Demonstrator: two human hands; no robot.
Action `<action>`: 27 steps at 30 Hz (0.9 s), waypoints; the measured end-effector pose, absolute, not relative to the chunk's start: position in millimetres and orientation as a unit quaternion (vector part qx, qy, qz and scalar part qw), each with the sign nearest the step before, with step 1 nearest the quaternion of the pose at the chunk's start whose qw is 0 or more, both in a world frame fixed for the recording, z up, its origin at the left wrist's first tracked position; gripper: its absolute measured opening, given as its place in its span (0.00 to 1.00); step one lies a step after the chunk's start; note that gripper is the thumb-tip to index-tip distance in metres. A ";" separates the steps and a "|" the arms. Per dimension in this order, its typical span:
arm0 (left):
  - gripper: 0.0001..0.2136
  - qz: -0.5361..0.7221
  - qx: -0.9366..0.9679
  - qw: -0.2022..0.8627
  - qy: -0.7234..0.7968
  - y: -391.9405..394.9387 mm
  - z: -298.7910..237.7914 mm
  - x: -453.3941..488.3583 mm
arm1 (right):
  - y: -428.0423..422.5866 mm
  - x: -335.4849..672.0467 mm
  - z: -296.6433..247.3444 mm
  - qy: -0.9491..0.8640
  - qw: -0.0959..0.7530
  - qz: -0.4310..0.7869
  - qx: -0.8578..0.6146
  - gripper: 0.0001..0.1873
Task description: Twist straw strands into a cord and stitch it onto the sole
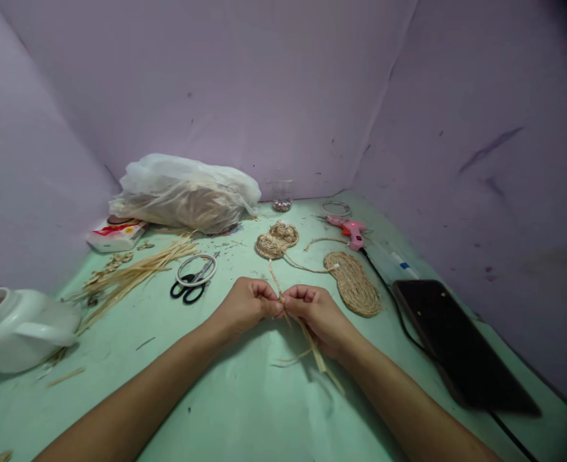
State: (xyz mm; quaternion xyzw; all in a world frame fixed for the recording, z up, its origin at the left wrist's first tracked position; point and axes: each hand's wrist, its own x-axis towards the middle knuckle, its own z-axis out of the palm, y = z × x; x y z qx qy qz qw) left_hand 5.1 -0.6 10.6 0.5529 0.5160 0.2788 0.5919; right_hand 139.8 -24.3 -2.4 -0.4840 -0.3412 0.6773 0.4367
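My left hand [254,301] and my right hand [316,314] meet at the middle, fingertips pinched together on a thin straw braid [274,276]. Loose straw strands [318,354] trail from the pinch below my right hand. Beyond the hands, the braid runs up to a coiled straw piece [276,241] with two rounded lobes. Another cord links that piece toward a flat, sole-shaped woven straw piece [353,282], which lies right of my right hand with a small white spot on it.
Left of my hands lie black-handled scissors [188,290], a white ring [197,270] and loose straw [134,276]. A white pot [28,327] stands at far left. Behind are a plastic bag [182,192] and bead jar [282,200]. A pink glue gun [351,231] and dark tablet [461,346] lie right.
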 end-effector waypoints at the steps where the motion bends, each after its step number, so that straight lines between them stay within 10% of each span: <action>1: 0.02 0.279 0.551 0.590 0.520 -1.3 11.9 5.8 | -24.4 140.0 -2.4 -0.347 0.431 0.674 -0.490 0.09; 27: 0.05 0.296 0.584 0.533 0.537 -3.6 11.1 8.2 | -19.0 141.1 -11.6 -0.444 0.467 0.576 -0.502 0.05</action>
